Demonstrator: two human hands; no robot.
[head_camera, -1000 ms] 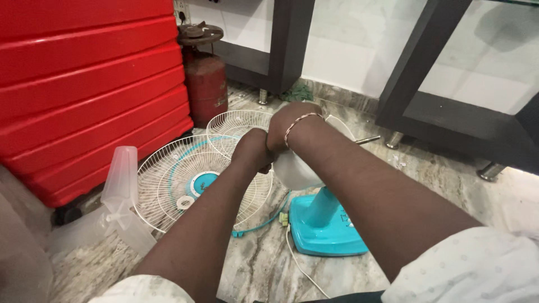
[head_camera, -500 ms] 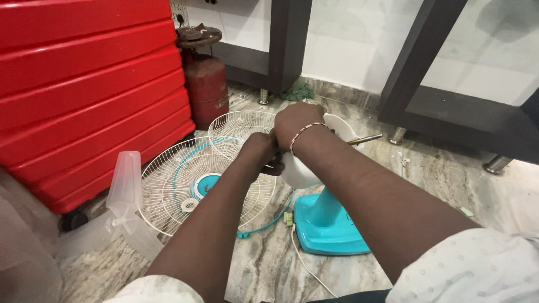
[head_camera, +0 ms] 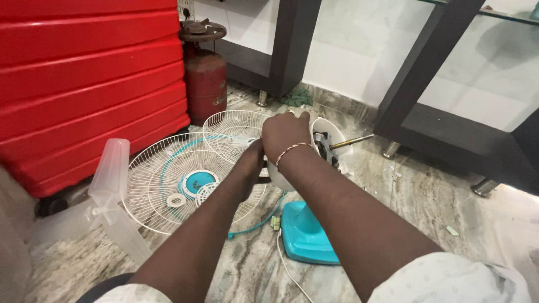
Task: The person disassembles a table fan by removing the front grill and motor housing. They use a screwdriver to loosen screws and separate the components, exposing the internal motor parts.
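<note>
A table fan stands partly taken apart on the marble floor. Its white motor housing [head_camera: 328, 134] sits on a teal base [head_camera: 306, 233], with a bare metal shaft [head_camera: 351, 142] sticking out to the right. My right hand [head_camera: 286, 134] grips the top and back of the housing. My left hand [head_camera: 251, 160] is pressed against the housing's lower back side, its fingers mostly hidden behind my right wrist. Two white wire grilles lie flat to the left: a large one with a teal centre [head_camera: 185, 188] and a smaller one [head_camera: 233, 129] behind it.
A clear plastic fan blade [head_camera: 112, 191] lies at the left by a big red ribbed case [head_camera: 84, 84]. A small red gas cylinder [head_camera: 205, 78] stands behind the grilles. Dark cabinet frames [head_camera: 415, 78] with metal feet line the back. A white cord [head_camera: 286, 264] runs from the base.
The view has shifted slightly, with the fan sitting a little lower and to the right. Both hands have stayed on the motor housing, and my left hand has worked in closer under my right wrist.
</note>
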